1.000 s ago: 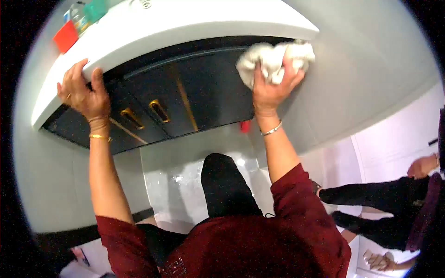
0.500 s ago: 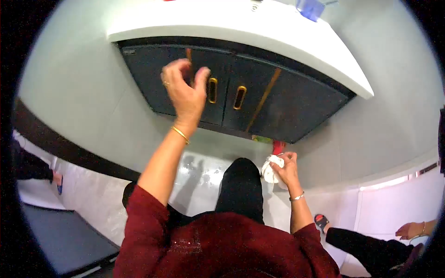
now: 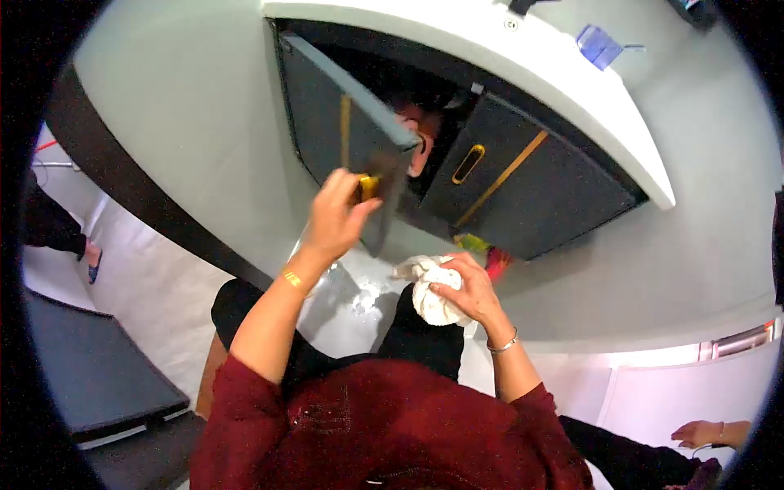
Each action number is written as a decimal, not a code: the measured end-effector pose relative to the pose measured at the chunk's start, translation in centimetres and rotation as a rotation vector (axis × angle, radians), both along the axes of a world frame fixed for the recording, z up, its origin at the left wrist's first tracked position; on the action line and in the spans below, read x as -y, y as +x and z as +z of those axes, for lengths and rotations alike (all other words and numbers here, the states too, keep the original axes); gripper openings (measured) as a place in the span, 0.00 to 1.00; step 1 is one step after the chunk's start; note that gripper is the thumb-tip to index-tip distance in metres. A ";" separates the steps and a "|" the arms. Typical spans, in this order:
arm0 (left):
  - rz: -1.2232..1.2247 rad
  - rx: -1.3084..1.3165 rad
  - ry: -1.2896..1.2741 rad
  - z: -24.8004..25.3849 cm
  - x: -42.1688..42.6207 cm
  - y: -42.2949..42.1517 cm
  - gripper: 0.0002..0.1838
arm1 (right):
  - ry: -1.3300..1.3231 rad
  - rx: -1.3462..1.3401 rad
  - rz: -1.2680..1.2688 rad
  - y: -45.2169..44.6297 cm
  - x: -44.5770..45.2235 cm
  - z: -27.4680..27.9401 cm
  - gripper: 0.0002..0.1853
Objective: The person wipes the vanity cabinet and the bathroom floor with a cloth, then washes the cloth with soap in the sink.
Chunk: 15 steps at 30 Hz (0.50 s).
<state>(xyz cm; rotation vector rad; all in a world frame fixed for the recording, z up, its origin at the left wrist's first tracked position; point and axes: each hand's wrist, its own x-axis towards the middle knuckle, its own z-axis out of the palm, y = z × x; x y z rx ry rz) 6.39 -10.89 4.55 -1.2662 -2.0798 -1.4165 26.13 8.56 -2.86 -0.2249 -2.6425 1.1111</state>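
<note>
My left hand [image 3: 339, 216] is closed around the gold handle [image 3: 369, 188] of the dark grey left cabinet door [image 3: 314, 110], which stands swung outward. Inside the dark cabinet, something pinkish [image 3: 420, 147] shows partly; its kind I cannot tell. A crumpled white cloth [image 3: 437, 302] is gripped in my right hand [image 3: 474, 294], above my knees. The right cabinet door [image 3: 531, 180], with its own gold handle [image 3: 469, 163], is closed.
Above the cabinet runs a white countertop [image 3: 563, 77] bearing a blue translucent container [image 3: 599, 46]. Red and green items [image 3: 496, 263] lie beneath the cabinet. A dark panel [image 3: 106, 359] is at lower left. Another person's hand [image 3: 700, 434] appears at lower right.
My left hand has taken hold of the handle, and the left door has gone from closed to swung outward. My right hand has brought the cloth left, closer to my body.
</note>
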 end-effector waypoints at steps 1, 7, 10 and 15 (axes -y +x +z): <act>0.009 0.058 -0.040 0.6 2.2 1.0 0.12 | -0.026 0.026 0.027 0.5 0.5 -0.9 0.20; -0.011 0.457 0.154 -3.0 11.3 -1.1 0.08 | -0.059 0.124 0.125 -0.6 4.9 -6.0 0.22; 0.029 0.468 0.253 -3.3 12.3 -1.2 0.09 | -0.114 0.169 0.124 -0.4 5.4 -7.8 0.21; -0.035 0.632 0.438 -7.9 17.2 -4.5 0.17 | -0.121 0.179 0.157 -0.3 6.4 -9.7 0.21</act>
